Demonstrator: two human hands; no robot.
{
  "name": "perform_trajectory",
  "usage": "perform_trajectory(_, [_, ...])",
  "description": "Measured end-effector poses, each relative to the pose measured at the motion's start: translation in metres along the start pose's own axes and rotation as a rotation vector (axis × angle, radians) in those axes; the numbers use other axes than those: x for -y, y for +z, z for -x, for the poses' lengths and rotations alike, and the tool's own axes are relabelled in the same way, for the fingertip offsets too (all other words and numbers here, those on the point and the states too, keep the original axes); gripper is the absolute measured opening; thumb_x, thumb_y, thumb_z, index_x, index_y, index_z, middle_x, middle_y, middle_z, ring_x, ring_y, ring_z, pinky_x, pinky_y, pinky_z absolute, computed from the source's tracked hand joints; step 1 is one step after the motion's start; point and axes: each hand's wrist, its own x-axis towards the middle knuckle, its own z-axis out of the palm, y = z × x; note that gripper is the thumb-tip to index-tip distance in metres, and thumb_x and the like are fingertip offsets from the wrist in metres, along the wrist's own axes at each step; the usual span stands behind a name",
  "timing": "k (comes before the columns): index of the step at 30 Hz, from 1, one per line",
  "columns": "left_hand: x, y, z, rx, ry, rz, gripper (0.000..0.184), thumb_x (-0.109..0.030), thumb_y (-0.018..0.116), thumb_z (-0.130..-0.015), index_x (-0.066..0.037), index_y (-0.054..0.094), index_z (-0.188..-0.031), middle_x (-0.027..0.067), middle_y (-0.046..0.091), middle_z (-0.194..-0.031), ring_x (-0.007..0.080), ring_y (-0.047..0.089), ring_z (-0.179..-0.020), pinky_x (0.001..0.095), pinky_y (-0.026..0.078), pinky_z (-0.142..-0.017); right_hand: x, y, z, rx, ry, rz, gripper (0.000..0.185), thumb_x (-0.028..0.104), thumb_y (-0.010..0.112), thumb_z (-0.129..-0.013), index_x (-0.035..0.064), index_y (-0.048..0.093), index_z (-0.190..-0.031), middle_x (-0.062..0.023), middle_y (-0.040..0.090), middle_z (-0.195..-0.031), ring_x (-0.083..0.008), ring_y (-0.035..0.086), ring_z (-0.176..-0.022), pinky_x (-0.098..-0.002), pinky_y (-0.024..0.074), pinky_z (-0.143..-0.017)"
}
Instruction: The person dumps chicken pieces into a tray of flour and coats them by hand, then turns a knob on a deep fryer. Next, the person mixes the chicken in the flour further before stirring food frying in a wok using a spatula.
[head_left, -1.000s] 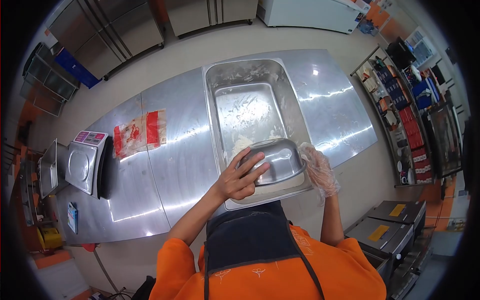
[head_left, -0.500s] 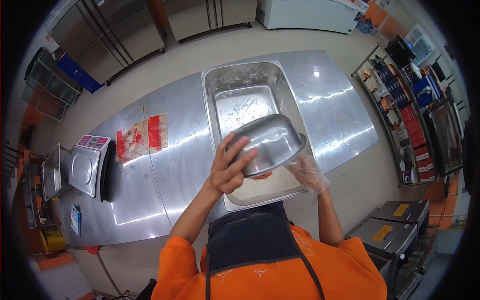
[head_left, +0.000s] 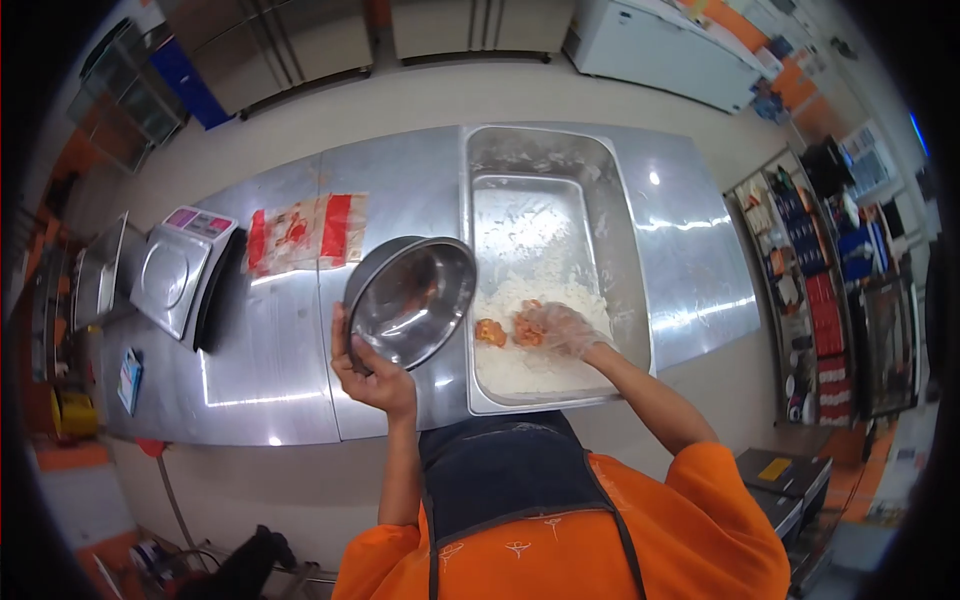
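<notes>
My left hand grips the side of a round stainless-steel bowl, tilted over the table at the left of the pan, with reddish residue inside. Beside it is a deep rectangular steel pan holding white flour spread over its near half. In the flour lies an orange marinated meat piece. More orange marinated meat is under the fingers of my right hand, which wears a clear plastic glove and curls against it. The glove partly hides that meat.
On the steel table lies a stained plastic bag with red bands. Further left are a weighing scale and a small blue-and-white packet. A stocked shelf rack stands beyond the table's right end.
The bowl moved from above the pan to its left, turning so its inside shows. Orange meat now lies in the flour, and my right hand has left the bowl and reached down to the meat.
</notes>
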Motion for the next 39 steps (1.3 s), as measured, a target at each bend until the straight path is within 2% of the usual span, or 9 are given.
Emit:
perform_trajectory(8, [0.008, 0.011, -0.001, -0.033, -0.003, 0.136, 0.013, -0.001, 0.044, -0.100, 0.010, 0.048, -0.106, 0.0267, 0.053, -0.133, 0.0343, 0.054, -0.124, 0.0375, 0.045, -0.103, 0.049, -0.065, 0.059, -0.111, -0.016, -0.349, 0.043, 0.017, 0.069, -0.086, 0.0075, 0.057, -0.126, -0.0086, 0.064, -0.112, -0.0200, 0.059, -0.101, -0.0358, 0.0493, -0.091])
perform_trajectory(11, [0.017, 0.003, -0.007, -0.164, -0.207, -0.068, 0.016, -0.011, 0.049, -0.101, 0.004, 0.049, -0.095, 0.0150, 0.058, -0.105, 0.0212, 0.058, -0.098, 0.0304, 0.045, -0.090, 0.056, -0.089, 0.051, -0.041, 0.101, -0.354, 0.056, 0.029, 0.073, -0.082, 0.0132, 0.055, -0.132, -0.0139, 0.059, -0.119, -0.0269, 0.058, -0.107, -0.0394, 0.0492, -0.095])
perform_trajectory(14, [0.048, -0.019, -0.008, -0.252, -0.326, -0.158, 0.022, -0.015, 0.051, -0.101, 0.001, 0.048, -0.087, 0.0073, 0.051, -0.086, 0.0158, 0.049, -0.081, 0.0273, 0.041, -0.081, 0.028, -0.044, 0.025, -0.252, -0.057, 0.213, 0.069, 0.028, 0.077, -0.075, 0.0167, 0.049, -0.137, -0.0165, 0.057, -0.121, -0.0303, 0.057, -0.110, -0.0417, 0.0481, -0.096])
perform_trajectory(20, [0.123, -0.065, 0.026, -0.198, -0.550, -0.258, 0.019, -0.014, 0.050, -0.100, 0.000, 0.047, -0.087, 0.0061, 0.046, -0.082, 0.0161, 0.042, -0.079, 0.0284, 0.039, -0.079, 0.015, 0.024, -0.020, 0.231, -0.001, 0.290, 0.078, 0.023, 0.074, -0.071, 0.0186, 0.039, -0.142, -0.0213, 0.055, -0.119, -0.0387, 0.059, -0.103, -0.0441, 0.0500, -0.089])
perform_trajectory(24, [0.143, -0.075, 0.038, -0.188, -0.633, -0.229, 0.025, -0.018, 0.052, -0.100, 0.000, 0.044, -0.084, 0.0043, 0.043, -0.079, 0.0147, 0.038, -0.077, 0.0291, 0.038, -0.075, -0.004, 0.010, -0.015, -0.096, 0.271, 0.279, 0.063, 0.023, 0.073, -0.074, 0.0130, 0.050, -0.132, -0.0216, 0.060, -0.099, -0.0378, 0.062, -0.086, -0.0456, 0.0507, -0.078])
perform_trajectory(26, [0.159, -0.084, 0.045, -0.148, -0.676, -0.231, 0.026, -0.019, 0.052, -0.100, 0.000, 0.044, -0.084, 0.0039, 0.042, -0.078, 0.0142, 0.038, -0.077, 0.0291, 0.037, -0.074, 0.013, -0.007, 0.002, -0.292, 0.019, 0.328, 0.054, 0.017, 0.069, -0.080, 0.0119, 0.051, -0.131, -0.0180, 0.062, -0.095, -0.0350, 0.062, -0.081, -0.0431, 0.0516, -0.073])
perform_trajectory(30, [0.155, -0.083, 0.035, -0.091, -0.746, -0.195, 0.028, -0.027, 0.054, -0.101, 0.000, 0.049, -0.091, 0.0027, 0.042, -0.082, 0.0139, 0.038, -0.079, 0.0274, 0.037, -0.076, 0.035, -0.047, 0.011, -0.177, 0.082, 0.220, 0.051, 0.027, 0.066, -0.085, 0.0107, 0.051, -0.131, -0.0214, 0.062, -0.103, -0.0354, 0.062, -0.094, -0.0441, 0.0508, -0.081])
perform_trajectory(35, [0.171, -0.113, 0.025, -0.137, -0.785, 0.118, 0.034, -0.031, 0.046, -0.104, 0.001, 0.051, -0.114, 0.0164, 0.049, -0.134, 0.0246, 0.047, -0.126, 0.0355, 0.039, -0.102, 0.002, -0.064, 0.050, 0.042, 0.246, 0.335, 0.056, 0.044, 0.064, -0.087, 0.0065, 0.054, -0.126, -0.0261, 0.060, -0.120, -0.0403, 0.057, -0.114, -0.0441, 0.0478, -0.094])
perform_trajectory(39, [0.179, -0.148, 0.024, 0.036, -0.387, -0.427, 0.030, -0.021, 0.041, -0.104, 0.005, 0.051, -0.114, 0.0188, 0.049, -0.130, 0.0306, 0.052, -0.117, 0.0405, 0.044, -0.097, 0.018, -0.019, 0.072, 0.329, 0.388, 0.300, 0.066, 0.052, 0.060, -0.087, 0.0019, 0.051, -0.130, -0.0263, 0.059, -0.122, -0.0422, 0.056, -0.115, -0.0460, 0.0425, -0.103])
